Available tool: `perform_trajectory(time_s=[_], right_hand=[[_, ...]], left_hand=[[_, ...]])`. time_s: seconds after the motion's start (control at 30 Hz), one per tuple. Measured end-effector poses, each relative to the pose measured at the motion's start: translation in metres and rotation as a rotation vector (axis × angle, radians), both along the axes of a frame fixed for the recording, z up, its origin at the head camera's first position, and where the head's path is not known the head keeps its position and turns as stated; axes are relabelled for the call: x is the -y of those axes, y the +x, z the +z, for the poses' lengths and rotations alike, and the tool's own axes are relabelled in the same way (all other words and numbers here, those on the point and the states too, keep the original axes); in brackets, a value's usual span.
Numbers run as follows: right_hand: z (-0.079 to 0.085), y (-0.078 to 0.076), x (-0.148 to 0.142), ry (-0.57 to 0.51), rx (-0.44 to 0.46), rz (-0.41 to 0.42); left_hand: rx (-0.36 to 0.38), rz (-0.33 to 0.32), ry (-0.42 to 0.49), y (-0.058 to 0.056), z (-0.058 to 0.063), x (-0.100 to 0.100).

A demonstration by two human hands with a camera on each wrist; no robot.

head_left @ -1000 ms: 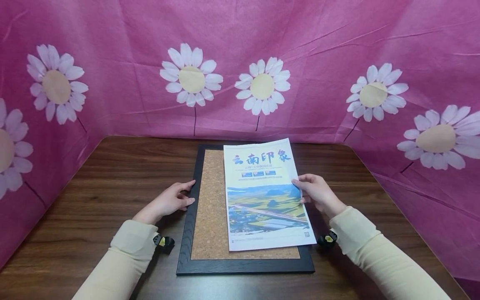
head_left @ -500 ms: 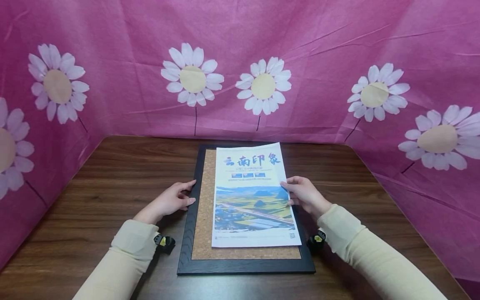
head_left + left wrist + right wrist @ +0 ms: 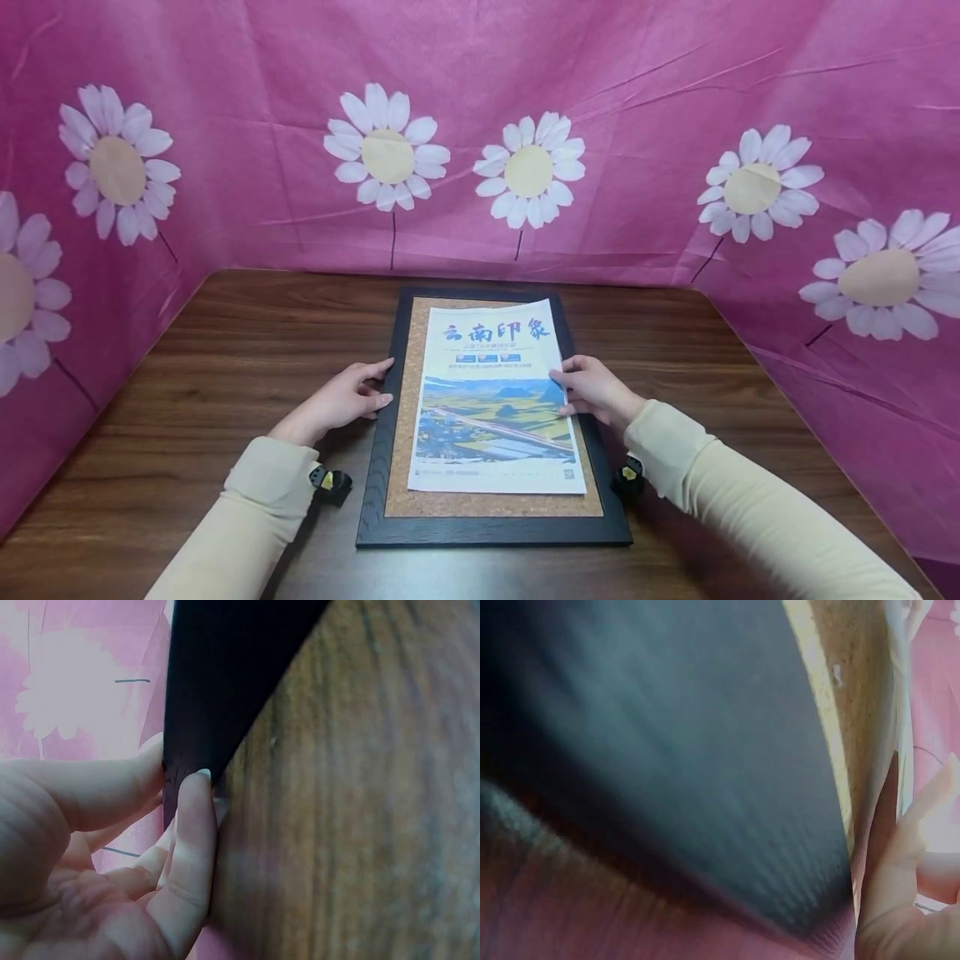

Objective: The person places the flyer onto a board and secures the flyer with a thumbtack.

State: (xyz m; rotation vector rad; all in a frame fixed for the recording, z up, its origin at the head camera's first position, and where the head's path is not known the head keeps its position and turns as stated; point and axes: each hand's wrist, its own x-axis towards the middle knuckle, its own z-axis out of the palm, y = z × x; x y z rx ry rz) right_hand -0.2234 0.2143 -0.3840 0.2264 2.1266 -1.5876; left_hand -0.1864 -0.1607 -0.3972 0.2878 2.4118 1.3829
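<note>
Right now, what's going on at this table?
A person is holding a printed poster over a cork panel set in a black frame. The right hand pinches the poster's right edge, which is raised off the cork. The left hand touches the frame's left side. Cork shows along the poster's left and bottom.

Soft, even light in the head view, seemingly from above, pale glare on the near wooden desk (image 3: 420, 573), shadow under the right sleeve (image 3: 757, 492), poster (image 3: 491, 408) small print unreadable, floral backdrop (image 3: 67, 667) overexposed at left wrist, black frame (image 3: 705, 750) blurred at right.
</note>
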Motion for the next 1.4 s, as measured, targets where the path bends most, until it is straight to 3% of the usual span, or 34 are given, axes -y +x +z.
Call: perform_trajectory(time_s=[0.13,0.43,0.97,1.1,1.23,1.4], right_hand=[[0.0,-0.001,0.002,0.041,0.003,0.025],[0.005,-0.006,-0.001,0.289,-0.084,0.102],[0.006,-0.014,-0.002,0.448,-0.176,0.16],[0.01,-0.013,-0.003,0.493,-0.2,0.183],[0.01,-0.013,-0.006,0.488,-0.218,0.184],[0.007,-0.013,-0.011,0.477,-0.242,0.163]], left_hand=[[0.006,0.005,-0.002,-0.001,-0.002,0.0],[-0.001,-0.001,-0.003,-0.003,-0.002,0.001],[0.007,0.005,-0.014,-0.004,0.003,-0.001],[0.011,0.051,-0.003,-0.006,0.009,0.005],[-0.038,0.103,-0.006,-0.011,0.016,0.014],[-0.086,0.172,-0.074,-0.018,0.022,0.026]])
